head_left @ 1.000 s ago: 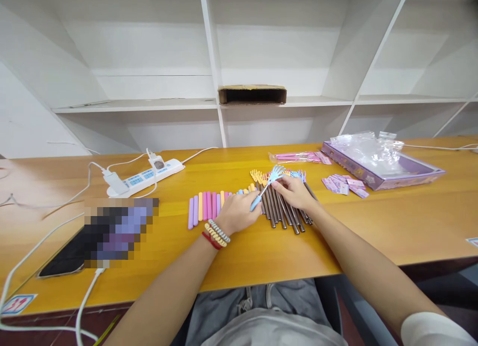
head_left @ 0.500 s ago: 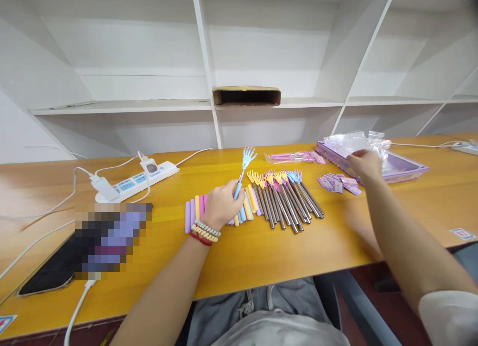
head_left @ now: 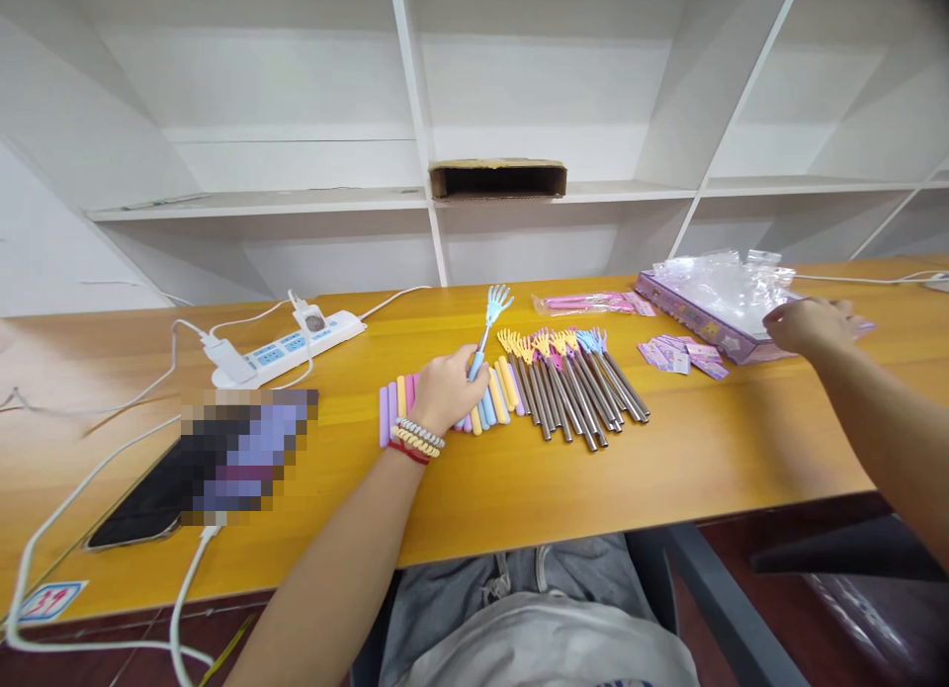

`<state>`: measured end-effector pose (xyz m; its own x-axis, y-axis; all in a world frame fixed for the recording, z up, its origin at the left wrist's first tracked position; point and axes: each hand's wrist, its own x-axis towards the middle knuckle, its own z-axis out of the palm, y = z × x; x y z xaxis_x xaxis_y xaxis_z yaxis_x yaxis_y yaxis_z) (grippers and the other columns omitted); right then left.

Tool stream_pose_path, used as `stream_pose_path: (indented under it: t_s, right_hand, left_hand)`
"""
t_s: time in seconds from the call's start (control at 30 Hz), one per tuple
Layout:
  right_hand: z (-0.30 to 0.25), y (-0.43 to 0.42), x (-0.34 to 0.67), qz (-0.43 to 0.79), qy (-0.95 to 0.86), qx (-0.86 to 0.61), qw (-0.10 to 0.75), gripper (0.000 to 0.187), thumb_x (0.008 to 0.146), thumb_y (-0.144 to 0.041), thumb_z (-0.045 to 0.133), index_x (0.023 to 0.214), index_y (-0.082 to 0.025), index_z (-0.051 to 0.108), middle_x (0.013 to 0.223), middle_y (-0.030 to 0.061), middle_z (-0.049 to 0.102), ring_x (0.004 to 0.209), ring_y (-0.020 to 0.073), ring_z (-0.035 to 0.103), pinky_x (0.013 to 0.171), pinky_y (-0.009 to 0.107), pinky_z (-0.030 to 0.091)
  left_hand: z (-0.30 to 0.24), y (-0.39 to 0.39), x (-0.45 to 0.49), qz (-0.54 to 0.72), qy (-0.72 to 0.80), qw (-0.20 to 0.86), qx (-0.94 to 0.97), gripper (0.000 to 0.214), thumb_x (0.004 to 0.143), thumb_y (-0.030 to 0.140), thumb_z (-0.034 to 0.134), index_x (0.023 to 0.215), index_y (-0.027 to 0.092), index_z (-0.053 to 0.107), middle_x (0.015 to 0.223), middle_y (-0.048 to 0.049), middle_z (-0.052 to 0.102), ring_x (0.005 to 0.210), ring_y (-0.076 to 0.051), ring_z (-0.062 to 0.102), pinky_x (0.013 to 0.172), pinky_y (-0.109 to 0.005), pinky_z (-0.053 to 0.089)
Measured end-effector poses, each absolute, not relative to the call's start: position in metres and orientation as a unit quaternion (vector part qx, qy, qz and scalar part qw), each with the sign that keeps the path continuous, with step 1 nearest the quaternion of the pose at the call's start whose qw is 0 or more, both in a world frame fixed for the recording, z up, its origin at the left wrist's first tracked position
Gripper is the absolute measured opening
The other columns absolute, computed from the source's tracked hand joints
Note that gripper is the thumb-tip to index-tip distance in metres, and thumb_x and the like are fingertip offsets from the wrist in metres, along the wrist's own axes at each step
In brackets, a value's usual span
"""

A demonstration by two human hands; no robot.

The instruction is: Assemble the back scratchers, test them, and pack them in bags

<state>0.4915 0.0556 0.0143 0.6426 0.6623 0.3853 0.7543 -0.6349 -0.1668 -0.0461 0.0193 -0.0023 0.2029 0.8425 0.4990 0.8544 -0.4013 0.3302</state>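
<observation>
My left hand (head_left: 445, 390) is closed round the blue handle of a small back scratcher (head_left: 490, 316), whose claw-shaped blue head points up and away. It rests over a row of coloured handle sleeves (head_left: 392, 410) on the wooden table (head_left: 519, 489). Right of it lies a row of metal scratchers with coloured claw heads (head_left: 578, 381). My right hand (head_left: 808, 323) reaches far right to the purple box (head_left: 689, 316), its fingers curled at the clear plastic bags (head_left: 723, 277); what it grips is unclear.
Small purple cards (head_left: 678, 356) lie beside the box, and a bagged pink item (head_left: 589, 302) behind the scratchers. A white power strip (head_left: 286, 349) with cables sits at the left, a phone (head_left: 140, 509) near the front left edge. White shelves (head_left: 445, 193) with a cardboard box (head_left: 498, 178) stand behind.
My right hand left the scratchers and moved right to the purple box with the bags. My left hand lifted the blue scratcher upright and keeps holding it.
</observation>
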Motion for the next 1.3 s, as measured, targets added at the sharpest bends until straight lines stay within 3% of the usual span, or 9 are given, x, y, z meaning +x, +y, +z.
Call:
stream_pose_path:
  t_s: [0.13,0.3,0.4,0.47,0.67,0.8,0.9,1.07,1.3]
  right_hand:
    - [0.026,0.061,0.479,-0.108,-0.371,-0.896,0.218,0.023,0.071,-0.013,0.063,0.093,-0.011,0.071,0.100,0.0260,0.057,0.102,0.0267,0.043,0.069,0.041,0.022]
    - [0.054,0.069,0.438,-0.218,-0.349,-0.737,0.536,0.009,0.079,-0.013,0.057,0.087,-0.011,0.060,0.082,0.0147,0.061,0.071,0.0120,0.048,0.070,0.035,0.033]
    - [0.070,0.064,0.373,-0.247,-0.460,-0.571,0.634,0.011,0.088,-0.018,0.047,0.096,-0.012,0.051,0.089,0.0121,0.061,0.076,0.0094,0.054,0.065,0.027,0.040]
    - [0.072,0.058,0.317,-0.176,-0.555,-0.472,0.662,0.015,0.091,-0.022,0.040,0.103,-0.014,0.044,0.096,0.0120,0.060,0.079,0.0093,0.058,0.056,0.022,0.043]
    - [0.022,0.043,0.177,-0.161,-0.797,-0.269,0.516,0.021,0.084,-0.007,0.041,0.100,-0.019,0.049,0.096,0.0057,0.062,0.094,0.0128,0.059,0.081,0.028,0.050]
    - [-0.020,0.033,0.146,-0.110,-0.898,-0.219,0.366,0.027,0.078,-0.005,0.042,0.099,-0.017,0.052,0.096,0.0062,0.062,0.095,0.0148,0.057,0.079,0.029,0.050]
    - [-0.032,0.024,0.144,-0.081,-0.925,-0.204,0.309,0.034,0.072,-0.002,0.042,0.100,-0.017,0.054,0.100,0.0066,0.061,0.101,0.0159,0.055,0.083,0.030,0.048]
    - [-0.022,0.016,0.146,-0.035,-0.911,-0.222,0.347,0.028,0.078,-0.004,0.041,0.098,-0.017,0.056,0.098,0.0055,0.062,0.099,0.0148,0.054,0.084,0.030,0.048]
    - [-0.018,0.013,0.145,-0.019,-0.877,-0.228,0.422,0.021,0.083,-0.026,0.053,0.102,-0.019,0.058,0.106,0.0072,0.059,0.103,0.0176,0.052,0.090,0.036,0.044]
  left_hand:
    - [-0.004,0.022,-0.049,-0.317,-0.555,0.010,-0.769,0.034,0.082,0.038,0.046,0.104,0.018,0.063,0.065,-0.0024,0.061,0.060,-0.018,0.056,0.059,-0.028,0.035]
    - [-0.005,0.025,-0.050,-0.357,-0.545,-0.008,-0.759,0.030,0.082,0.037,0.046,0.100,0.018,0.061,0.060,-0.0001,0.056,0.060,-0.017,0.053,0.061,-0.029,0.035]
    - [-0.004,0.025,-0.048,-0.423,-0.528,-0.115,-0.728,0.024,0.082,0.039,0.048,0.091,0.019,0.057,0.059,0.0014,0.054,0.058,-0.015,0.053,0.060,-0.027,0.037]
    - [-0.005,0.024,-0.044,-0.473,-0.508,-0.239,-0.679,0.023,0.083,0.042,0.047,0.084,0.020,0.052,0.058,0.0022,0.054,0.055,-0.014,0.052,0.056,-0.026,0.038]
    - [-0.006,0.021,-0.031,-0.549,-0.391,-0.554,-0.489,0.032,0.080,0.050,0.049,0.075,0.020,0.037,0.054,0.0022,0.055,0.042,-0.012,0.050,0.045,-0.023,0.039]
    - [-0.005,0.022,-0.029,-0.558,-0.380,-0.615,-0.407,0.041,0.075,0.055,0.056,0.081,0.019,0.039,0.063,-0.0018,0.060,0.047,-0.014,0.057,0.044,-0.023,0.042]
    - [-0.006,0.022,-0.028,-0.532,-0.403,-0.624,-0.407,0.040,0.066,0.043,0.070,0.081,0.018,0.042,0.064,-0.0008,0.059,0.049,-0.014,0.059,0.046,-0.025,0.046]
    - [-0.008,0.018,-0.022,-0.559,-0.417,-0.577,-0.426,0.041,0.058,0.015,0.074,0.076,0.019,0.038,0.056,0.0064,0.051,0.052,-0.011,0.057,0.051,-0.024,0.048]
    - [-0.002,0.014,-0.022,-0.571,-0.442,-0.484,-0.495,0.031,0.069,0.017,0.066,0.081,0.019,0.038,0.071,0.0004,0.060,0.063,-0.015,0.064,0.057,-0.027,0.052]
